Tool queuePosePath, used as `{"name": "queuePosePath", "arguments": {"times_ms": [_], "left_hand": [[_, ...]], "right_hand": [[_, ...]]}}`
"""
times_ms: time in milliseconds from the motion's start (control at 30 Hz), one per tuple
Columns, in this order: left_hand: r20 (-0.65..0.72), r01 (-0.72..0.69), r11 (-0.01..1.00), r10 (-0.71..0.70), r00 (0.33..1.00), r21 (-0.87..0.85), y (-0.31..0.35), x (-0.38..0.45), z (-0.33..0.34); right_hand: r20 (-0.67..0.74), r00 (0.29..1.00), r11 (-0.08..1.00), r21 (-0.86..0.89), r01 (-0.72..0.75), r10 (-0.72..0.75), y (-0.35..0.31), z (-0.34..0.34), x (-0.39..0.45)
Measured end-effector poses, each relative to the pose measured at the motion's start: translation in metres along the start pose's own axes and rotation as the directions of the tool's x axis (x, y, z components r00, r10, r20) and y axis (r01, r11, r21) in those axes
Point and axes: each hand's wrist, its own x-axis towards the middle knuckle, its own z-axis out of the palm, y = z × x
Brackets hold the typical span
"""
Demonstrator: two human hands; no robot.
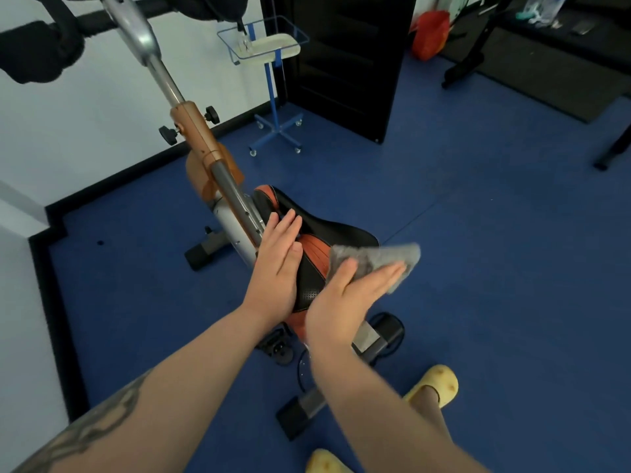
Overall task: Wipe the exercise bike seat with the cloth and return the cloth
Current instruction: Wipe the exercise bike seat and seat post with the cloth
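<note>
The black and orange bike seat [327,230] sits at the middle of the view, on the exercise bike's silver and orange frame [201,138]. My left hand [278,264] lies flat on the seat's left side, fingers together and pointing up the frame. My right hand [348,295] presses a grey cloth [375,259] against the seat's right edge with a flat palm; the cloth sticks out beyond my fingertips. My hands hide the seat's near part.
A blue wheeled stand [273,128] with a clear tray [263,42] stands behind the bike by the white wall. A black cabinet [345,63] and dark gym gear [478,46] are at the back right. My yellow slippers [433,384] rest on the blue floor.
</note>
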Motion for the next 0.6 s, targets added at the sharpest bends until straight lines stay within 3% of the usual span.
{"name": "queuePosePath", "arguments": {"times_ms": [100,333,500,600], "left_hand": [[-0.008,0.000,1.000,0.000,1.000,0.015,-0.001,0.000,0.001],[-0.003,-0.029,1.000,0.029,1.000,0.008,-0.001,0.000,-0.001],[-0.013,0.000,0.999,0.000,1.000,0.048,0.001,0.001,0.000],[-0.032,-0.002,0.999,0.004,0.999,0.052,0.001,0.000,0.002]], "right_hand": [[0.007,0.997,0.991,-0.110,0.075,-0.075,0.000,-0.003,0.017],[0.236,0.958,0.957,-0.196,0.214,-0.165,0.014,-0.012,-0.056],[0.101,0.987,0.966,-0.216,0.144,-0.125,-0.001,-0.008,0.020],[0.162,0.983,0.951,-0.281,0.132,-0.088,-0.013,-0.014,0.063]]}}
